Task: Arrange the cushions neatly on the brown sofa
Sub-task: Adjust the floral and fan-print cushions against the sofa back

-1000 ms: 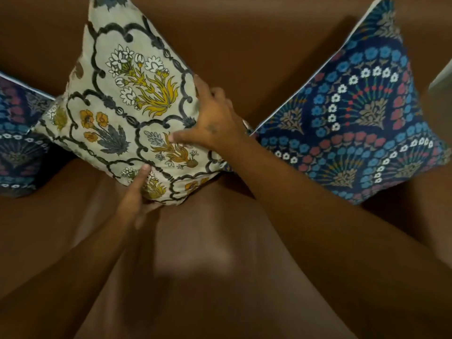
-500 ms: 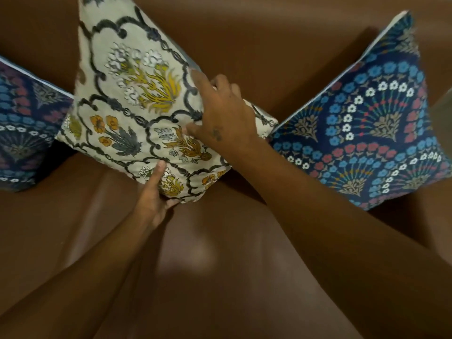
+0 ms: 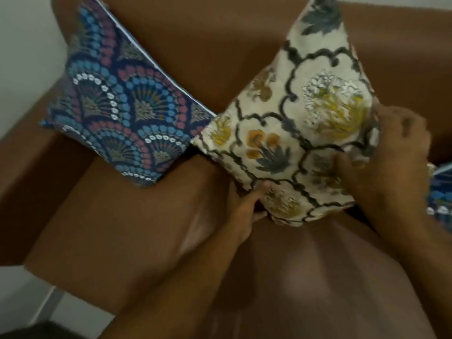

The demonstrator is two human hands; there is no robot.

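Note:
A cream floral cushion (image 3: 291, 133) stands on one corner against the back of the brown sofa (image 3: 195, 57). My left hand (image 3: 244, 211) pinches its lower left edge, thumb on the front. My right hand (image 3: 391, 152) grips its right corner, fingers curled into the fabric. A blue fan-patterned cushion (image 3: 122, 106) leans on its corner in the sofa's left end, its right tip touching the cream cushion. A sliver of another blue cushion (image 3: 442, 192) shows at the right edge, mostly hidden behind my right arm.
The sofa's left armrest (image 3: 31, 172) runs down the left side, with a pale wall (image 3: 24, 57) beyond it. Pale floor (image 3: 29, 289) and a dark patch lie at the lower left. The brown seat (image 3: 110, 228) stretches in front of the cushions.
The view has swung left: the left blue cushion is now in full view and the right one almost out of frame. Both hands stay on the cream cushion, my right hand now curled on its corner.

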